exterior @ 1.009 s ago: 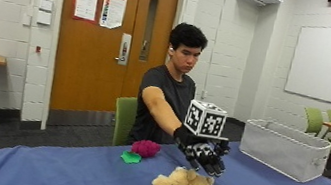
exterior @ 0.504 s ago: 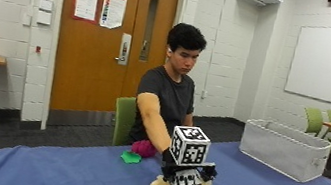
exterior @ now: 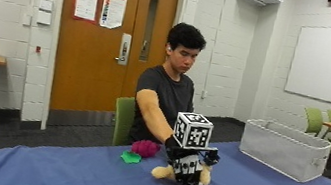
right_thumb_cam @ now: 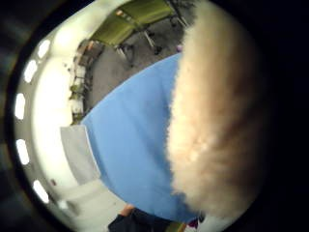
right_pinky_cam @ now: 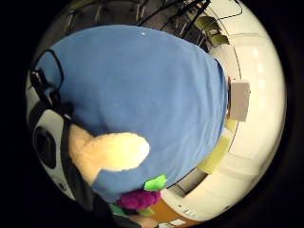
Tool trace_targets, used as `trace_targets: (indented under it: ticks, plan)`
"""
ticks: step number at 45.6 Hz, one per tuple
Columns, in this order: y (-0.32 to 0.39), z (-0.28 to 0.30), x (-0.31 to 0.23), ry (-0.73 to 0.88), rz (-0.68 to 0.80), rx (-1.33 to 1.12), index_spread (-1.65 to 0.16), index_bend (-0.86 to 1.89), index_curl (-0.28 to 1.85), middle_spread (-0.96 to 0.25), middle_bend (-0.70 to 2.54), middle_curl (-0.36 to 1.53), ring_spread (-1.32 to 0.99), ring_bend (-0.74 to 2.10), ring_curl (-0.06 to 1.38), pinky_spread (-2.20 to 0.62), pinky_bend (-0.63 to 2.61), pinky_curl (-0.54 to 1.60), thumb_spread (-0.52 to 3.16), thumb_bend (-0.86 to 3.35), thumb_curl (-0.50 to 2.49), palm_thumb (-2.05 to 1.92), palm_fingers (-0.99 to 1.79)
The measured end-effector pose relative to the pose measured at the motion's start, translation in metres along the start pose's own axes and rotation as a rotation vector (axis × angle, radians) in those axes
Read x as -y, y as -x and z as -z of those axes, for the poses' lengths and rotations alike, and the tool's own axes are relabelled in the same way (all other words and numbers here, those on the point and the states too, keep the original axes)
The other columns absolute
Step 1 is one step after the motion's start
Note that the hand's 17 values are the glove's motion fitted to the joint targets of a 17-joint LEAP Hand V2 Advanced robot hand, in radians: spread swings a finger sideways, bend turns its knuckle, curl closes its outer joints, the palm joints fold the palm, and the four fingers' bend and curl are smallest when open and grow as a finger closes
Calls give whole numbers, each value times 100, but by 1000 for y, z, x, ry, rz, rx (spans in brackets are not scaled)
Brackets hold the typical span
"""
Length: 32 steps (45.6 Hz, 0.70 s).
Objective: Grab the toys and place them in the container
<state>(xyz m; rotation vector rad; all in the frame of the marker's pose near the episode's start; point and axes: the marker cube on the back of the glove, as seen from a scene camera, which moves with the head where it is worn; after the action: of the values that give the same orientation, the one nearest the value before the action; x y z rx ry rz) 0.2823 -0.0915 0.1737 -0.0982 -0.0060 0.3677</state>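
The gloved right hand (exterior: 188, 168) is lowered over the tan plush (exterior: 166, 172) on the table (exterior: 70, 178), fingers pointing down over its front; whether they are closed on it cannot be told. The plush fills the thumb-side palm view, so a grasp seems to be set up. A purple toy (exterior: 145, 148) lies just behind, the grey container (exterior: 284, 148) well apart at the table's end.

We see a long desk (exterior: 70, 178) under blue cloth carrying a tan plush toy (exterior: 166, 172), a magenta-and-green fabric toy (exterior: 141, 149), and a grey fabric bin (exterior: 284, 149) at one end.
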Motion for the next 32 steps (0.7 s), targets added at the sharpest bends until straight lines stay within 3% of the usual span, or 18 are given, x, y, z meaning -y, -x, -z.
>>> trace_targets:
  ticks: [3, 8, 17, 32]
  plan:
    - [2, 5, -7, 4, -2, 18, -29, 14, 36, -26, 48, 48, -46, 86, 43, -41, 71, 33, 115, 25, 48, 60, 123]
    - [9, 23, -18, 4, 15, 46, -31, 14, 36, -31, 69, 56, -44, 102, 50, -45, 66, 33, 106, 23, 53, 62, 130]
    - [57, 100, -44, -102, 84, 37, -33, 17, 37, -34, 88, 64, -41, 113, 54, -48, 69, 35, 96, 20, 61, 61, 126]
    - [238, 238, -101, -326, 355, -23, -34, 18, 43, -34, 96, 68, -38, 120, 54, -49, 72, 37, 89, 16, 74, 60, 121]
